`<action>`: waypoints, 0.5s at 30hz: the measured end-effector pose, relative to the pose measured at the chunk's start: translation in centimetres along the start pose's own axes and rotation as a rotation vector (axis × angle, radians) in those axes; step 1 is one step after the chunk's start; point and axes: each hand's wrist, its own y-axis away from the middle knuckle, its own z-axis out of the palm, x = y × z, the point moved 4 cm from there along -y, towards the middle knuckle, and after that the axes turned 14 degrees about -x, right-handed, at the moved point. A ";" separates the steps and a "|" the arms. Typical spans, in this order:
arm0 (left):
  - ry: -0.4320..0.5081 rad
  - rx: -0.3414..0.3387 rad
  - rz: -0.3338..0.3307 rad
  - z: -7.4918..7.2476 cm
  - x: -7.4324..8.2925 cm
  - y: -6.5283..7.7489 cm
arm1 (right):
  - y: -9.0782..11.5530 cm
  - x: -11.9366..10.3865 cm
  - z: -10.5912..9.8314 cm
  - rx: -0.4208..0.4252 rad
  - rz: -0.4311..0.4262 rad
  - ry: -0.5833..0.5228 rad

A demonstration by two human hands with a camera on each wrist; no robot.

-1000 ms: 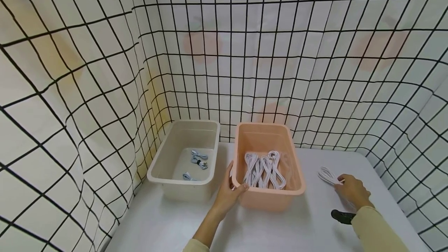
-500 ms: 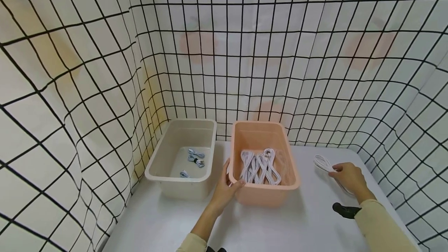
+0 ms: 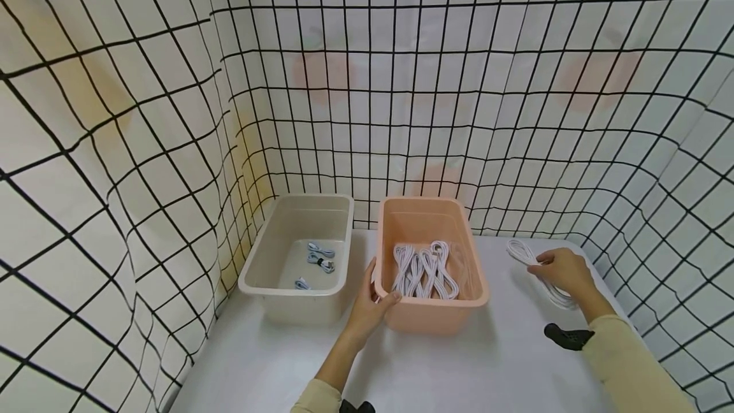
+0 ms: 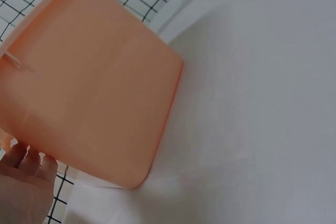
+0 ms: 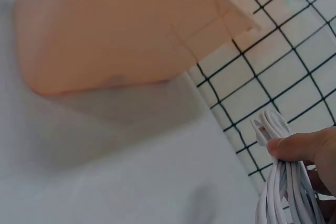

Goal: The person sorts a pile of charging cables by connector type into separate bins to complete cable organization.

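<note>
An orange plastic bin point(image 3: 438, 317) stands mid-table with several bundled white cables point(image 3: 424, 273) inside. My left hand point(image 3: 365, 311) grips its near left corner, thumb over the rim; in the left wrist view, fingers point(image 4: 29, 161) show at the bin's side. To the right of the bin, my right hand point(image 3: 564, 271) pinches a coiled white cable point(image 3: 518, 252) at its middle. Seen from the right wrist, the thumb point(image 5: 294, 147) presses on the looped cable bundle point(image 5: 286, 182), which is held above the white table; the other fingers are partly hidden behind it.
Left of the orange bin is a cream bin point(image 3: 295, 301) holding a few small light-blue cable bundles point(image 3: 321, 262). Black netting point(image 3: 424, 145) over pale sheeting encloses the white table point(image 3: 459, 375) at the back and sides. Dark straps point(image 3: 568, 336) sit at the wrists.
My right hand has moved up and away toward the back of the table, carrying the coiled cable. My left hand keeps its grip on the orange bin. The head view has shifted slightly.
</note>
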 end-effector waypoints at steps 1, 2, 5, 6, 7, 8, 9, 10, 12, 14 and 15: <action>0.000 0.000 0.000 0.0 -0.1 0.0 | 0.0 -0.4 -0.1 0.013 -0.003 -0.005; 0.000 0.001 -0.004 -0.1 -0.2 0.0 | 0.1 -0.8 -0.1 0.025 -0.004 -0.016; 0.012 -0.006 -0.013 0.0 -0.3 0.1 | 0.2 -1.7 0.0 0.055 0.002 -0.039; 0.014 -0.008 -0.013 0.0 -0.3 0.0 | 0.2 -1.9 -0.1 0.061 0.009 -0.052; 0.014 -0.009 -0.016 0.0 -0.4 0.0 | 0.3 -2.2 -0.1 0.066 0.016 -0.060; 0.016 -0.007 -0.017 0.0 -0.3 0.0 | 0.3 -2.5 -0.2 0.069 0.026 -0.068; 0.018 -0.006 -0.015 0.0 -0.3 -0.1 | 0.4 -2.9 -0.3 0.073 0.027 -0.073; 0.018 -0.004 -0.015 0.0 -0.2 -0.1 | 0.4 -3.3 -0.4 0.075 0.028 -0.079; 0.016 0.001 -0.014 0.0 -0.1 -0.1 | 0.6 -3.9 -0.5 0.074 0.028 -0.097; 0.015 0.002 -0.010 -0.1 0.0 -0.1 | 0.8 -4.6 -0.7 0.073 0.022 -0.114; 0.015 0.000 -0.008 -0.1 0.0 -0.1 | 0.8 -5.0 -0.8 0.076 0.012 -0.122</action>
